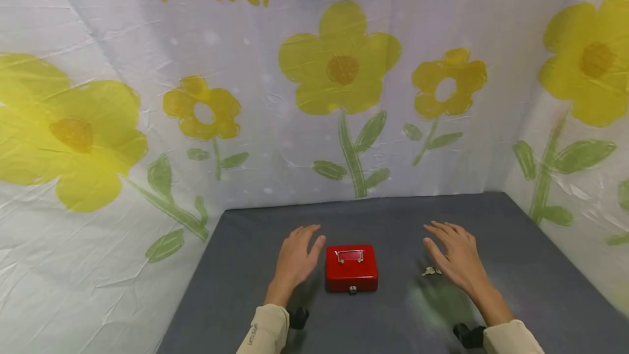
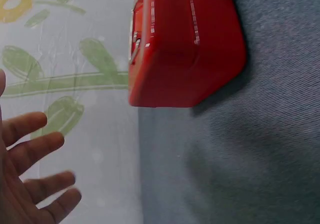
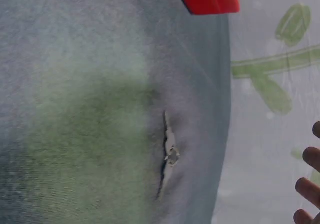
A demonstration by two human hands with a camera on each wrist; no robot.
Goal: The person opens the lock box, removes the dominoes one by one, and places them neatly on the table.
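Observation:
A red cash box (image 1: 351, 277) with a wire handle on its lid and a lock on its front sits on the grey table, lid down. My left hand (image 1: 296, 258) hovers just left of it, fingers spread and relaxed, holding nothing. In the left wrist view the box (image 2: 190, 49) stands beside that hand's loosely extended fingers (image 2: 42, 146). A small set of keys (image 1: 429, 271) lies on the table to the right. Over and partly in front of the keys is my right hand (image 1: 454, 255), relaxed and holding nothing. The right wrist view shows the keys (image 3: 170, 156) on a ring.
The dark grey table (image 1: 393, 223) ends at the back against a white curtain (image 1: 265, 152) printed with yellow flowers, which also runs along both sides. A dark wrist camera (image 1: 298, 318) is strapped at the left cuff and another (image 1: 469, 336) at the right.

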